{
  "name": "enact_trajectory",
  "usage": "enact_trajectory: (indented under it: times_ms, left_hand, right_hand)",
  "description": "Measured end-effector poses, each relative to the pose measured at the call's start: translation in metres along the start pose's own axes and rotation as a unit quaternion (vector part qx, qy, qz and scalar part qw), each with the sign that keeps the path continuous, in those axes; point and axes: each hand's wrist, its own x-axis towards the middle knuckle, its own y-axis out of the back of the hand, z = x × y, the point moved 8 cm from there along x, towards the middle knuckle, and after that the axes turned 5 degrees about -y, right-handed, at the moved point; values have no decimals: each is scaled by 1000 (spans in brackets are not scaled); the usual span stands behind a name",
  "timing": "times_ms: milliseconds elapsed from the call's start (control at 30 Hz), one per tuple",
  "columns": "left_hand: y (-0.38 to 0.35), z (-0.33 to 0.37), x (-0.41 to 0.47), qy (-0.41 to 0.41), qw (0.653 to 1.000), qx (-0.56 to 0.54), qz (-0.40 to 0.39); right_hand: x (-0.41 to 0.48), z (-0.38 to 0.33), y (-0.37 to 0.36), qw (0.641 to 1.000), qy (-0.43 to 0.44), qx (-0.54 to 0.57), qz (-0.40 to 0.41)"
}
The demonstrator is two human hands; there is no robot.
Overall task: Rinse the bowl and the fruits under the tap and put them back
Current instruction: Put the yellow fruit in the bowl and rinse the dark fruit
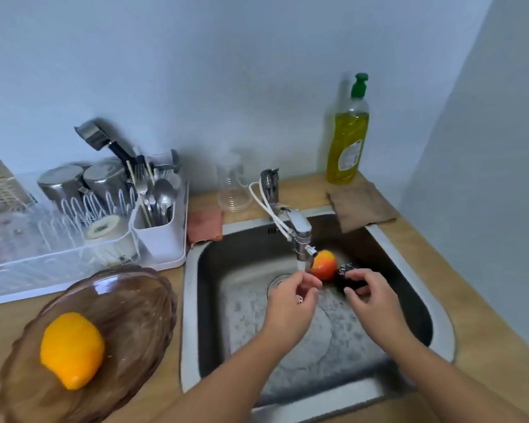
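Observation:
A brown translucent bowl [129, 303] rests on the wooden counter left of the sink, with an orange fruit [72, 349] lying inside it. Water runs from the tap [300, 230] into the steel sink [202, 300]. A red-orange fruit [324, 265] lies on the sink floor just right of the stream. My left hand [293, 297] is under the water with its fingers pinched together; anything inside it is hidden. My right hand [370, 296] grips a dark, shiny fruit [347, 271] next to the red-orange one.
A white dish rack [83, 233] with steel cups and cutlery stands at the back left. A clear plastic jug [232, 187], a pink cloth [205, 224], a yellow dish-soap bottle [347, 135] and a brown cloth [361, 206] line the back of the counter.

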Motion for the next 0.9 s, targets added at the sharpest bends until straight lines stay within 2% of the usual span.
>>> enact_trajectory:
  times_ms: [100, 200, 300, 400, 533, 667, 800, 900]
  left_hand:
    - [-49, -14, 27, 50, 998, -31, -28]
    - [-90, -44, 54, 146, 987, -64, -34]
    - [-122, -82, 68, 262, 959, -103, -29]
    - [-146, -111, 72, 318, 935, -159, -8]
    - [-159, -137, 71, 349, 910, -218, 42]
    - [-149, -140, 67, 353, 902, -230, 95]
    - [-137, -136, 59, 344, 903, -235, 102]
    - [-124, -116, 53, 315, 907, -259, 101]
  right_hand:
    - [33, 37, 1, 994, -62, -86, -27]
    - [58, 62, -10, 979, -98, -153, -89]
    - [73, 74, -24, 967, -109, -196, -124]
    - [81, 81, -34, 958, -113, -224, -140]
    - [84, 85, -39, 959, -117, -228, -124]
    - [84, 85, -40, 968, -123, -190, -111]
    - [77, 85, -35, 975, -134, -139, -111]
    - [72, 66, -19, 988, -95, -95, -76]
